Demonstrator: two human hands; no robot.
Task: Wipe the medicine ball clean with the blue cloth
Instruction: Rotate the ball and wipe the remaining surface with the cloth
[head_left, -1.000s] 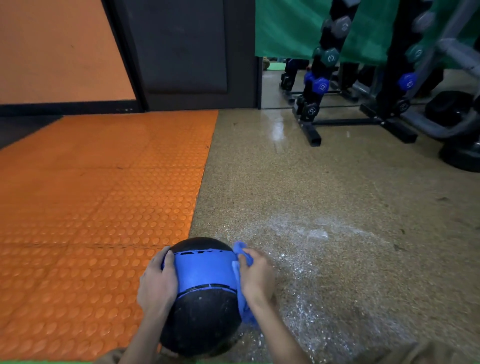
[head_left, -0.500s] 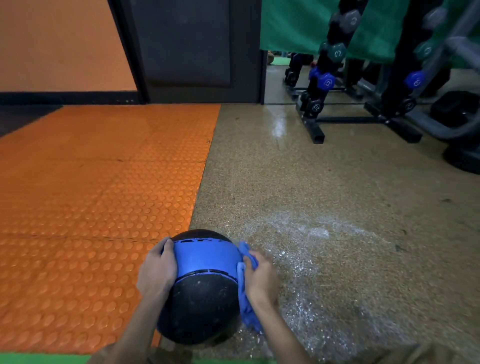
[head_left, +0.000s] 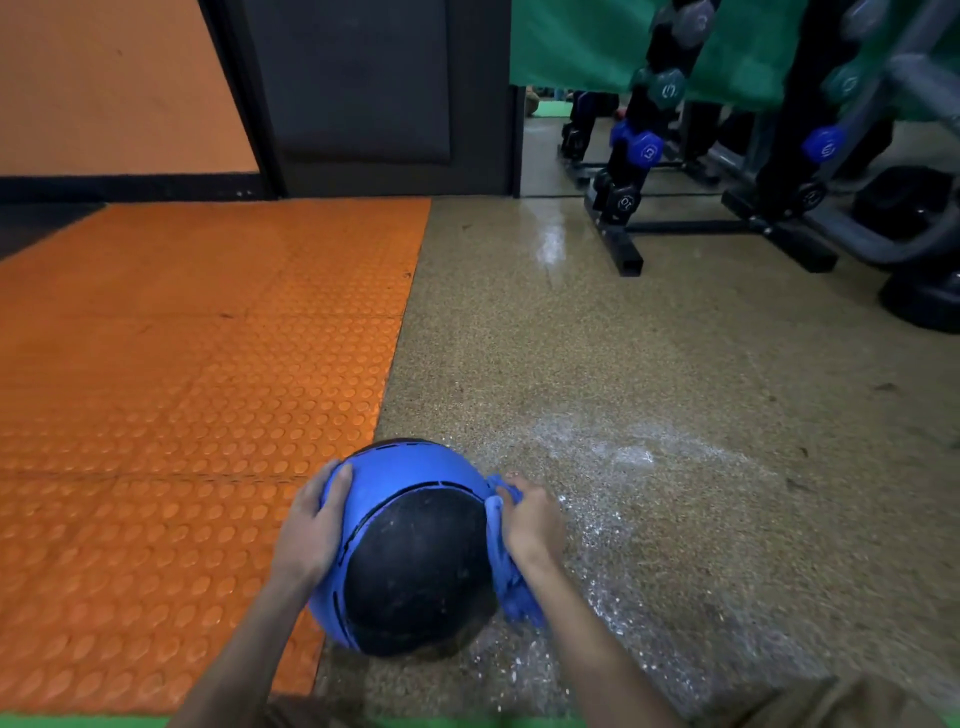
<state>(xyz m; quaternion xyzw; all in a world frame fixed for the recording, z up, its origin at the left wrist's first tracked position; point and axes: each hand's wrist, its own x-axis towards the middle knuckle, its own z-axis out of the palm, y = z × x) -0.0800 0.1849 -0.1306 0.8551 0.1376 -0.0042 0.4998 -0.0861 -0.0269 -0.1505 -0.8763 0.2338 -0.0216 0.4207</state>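
A black and blue medicine ball sits on the floor right in front of me, on the seam between orange mat and speckled floor. My left hand lies spread against the ball's left side, fingers laid over the blue band. My right hand presses a crumpled blue cloth against the ball's right side, fingers curled round the cloth. The cloth hangs down between my palm and the ball.
An orange studded mat covers the floor on the left. The speckled floor on the right has a wet, shiny patch beside the ball. Dumbbell racks and black gym equipment stand at the back right, before a green curtain.
The ball has turned: the blue band now runs over its top and left, with the black panel facing me. My right hand with the cloth stays on the right side.
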